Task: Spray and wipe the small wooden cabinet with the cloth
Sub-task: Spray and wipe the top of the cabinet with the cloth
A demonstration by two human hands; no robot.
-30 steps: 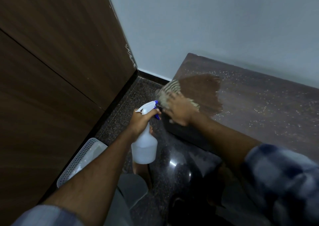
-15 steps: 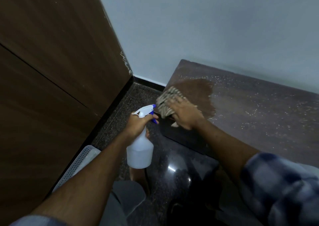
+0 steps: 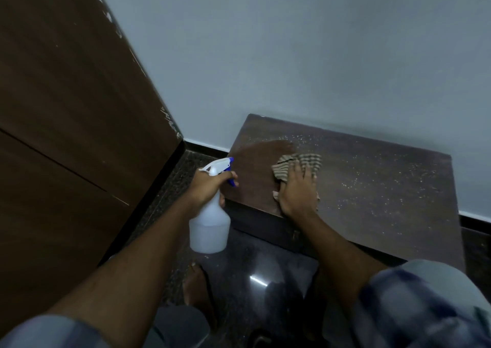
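Note:
The small dark wooden cabinet (image 3: 385, 188) stands against the pale wall, its top speckled with spray droplets except for a wiped brown patch at the left. My right hand (image 3: 297, 191) lies flat with spread fingers on the striped beige cloth (image 3: 305, 163), pressing it onto the cabinet top near the left front. My left hand (image 3: 206, 185) grips the neck of a white spray bottle (image 3: 210, 228) with a blue nozzle and trigger, held in the air just left of the cabinet's corner.
A tall dark wooden wardrobe (image 3: 66, 108) fills the left side. The floor (image 3: 252, 273) is dark polished stone with a light glare. My bare foot (image 3: 198, 286) stands below the bottle. A black skirting runs along the wall's base.
My right hand has slid the cloth rightward from the cabinet's left edge further onto the top. The view has shifted, so the white basket by the wardrobe is out of sight.

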